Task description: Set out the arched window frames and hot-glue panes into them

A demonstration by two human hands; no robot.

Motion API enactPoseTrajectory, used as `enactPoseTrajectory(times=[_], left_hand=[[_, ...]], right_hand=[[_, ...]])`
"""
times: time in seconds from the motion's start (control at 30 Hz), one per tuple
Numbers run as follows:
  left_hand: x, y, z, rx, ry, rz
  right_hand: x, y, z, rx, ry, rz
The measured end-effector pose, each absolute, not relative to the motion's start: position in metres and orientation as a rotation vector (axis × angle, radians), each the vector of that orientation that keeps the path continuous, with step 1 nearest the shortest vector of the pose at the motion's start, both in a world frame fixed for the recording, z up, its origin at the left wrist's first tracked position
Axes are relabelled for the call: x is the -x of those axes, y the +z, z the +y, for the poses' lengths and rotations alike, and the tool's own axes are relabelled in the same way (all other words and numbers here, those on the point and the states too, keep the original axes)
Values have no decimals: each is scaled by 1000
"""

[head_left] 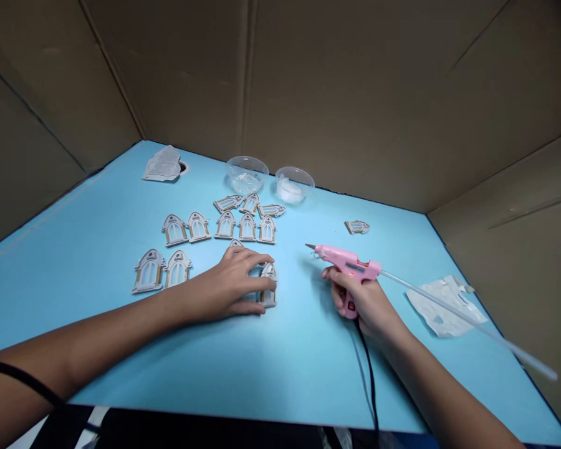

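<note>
My left hand lies palm down at the middle of the blue table, its fingers on a small arched window piece whose right part shows. Under and behind that hand, another arched piece is mostly hidden. My right hand is wrapped round the handle of a pink glue gun, which points left above the table. A long clear glue stick sticks out of its back, and a black cord hangs from the handle. Several more arched pieces lie left of and beyond my left hand.
Two clear round tubs stand at the back with small bits inside. One arched piece lies apart at the right. Crumpled white sheets lie at the back left and right. Cardboard walls surround the table.
</note>
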State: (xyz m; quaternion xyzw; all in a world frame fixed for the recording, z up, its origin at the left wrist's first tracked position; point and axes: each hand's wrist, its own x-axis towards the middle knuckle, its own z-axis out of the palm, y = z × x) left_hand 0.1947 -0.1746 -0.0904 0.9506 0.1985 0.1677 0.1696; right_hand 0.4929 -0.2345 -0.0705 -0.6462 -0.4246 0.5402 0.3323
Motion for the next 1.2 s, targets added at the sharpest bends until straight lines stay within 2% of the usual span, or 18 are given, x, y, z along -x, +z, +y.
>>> enactPoseTrajectory(times=[0.2,0.3,0.5,0.6,0.77,1.2], left_hand=[[-199,-91,-178,-2684,293,603],[-199,-87,-176,-2675,384,694],[-181,-73,-154,-2708,683,1220],[-180,-74,-155,-2727,707,1060],[-192,-92,-167,-2730,440,638],[-191,-89,-166,-2699,454,694]], right_hand=[[-491,-71,-234,1579,1430,-1118],[-488,-71,-235,1590,1420,-1147],[-491,-71,-233,1615,1341,-1088],[-491,-71,-232,1613,1334,-1074],[-485,-67,-232,1626,1356,-1090],[-487,-70,-233,1640,1353,-1118]])
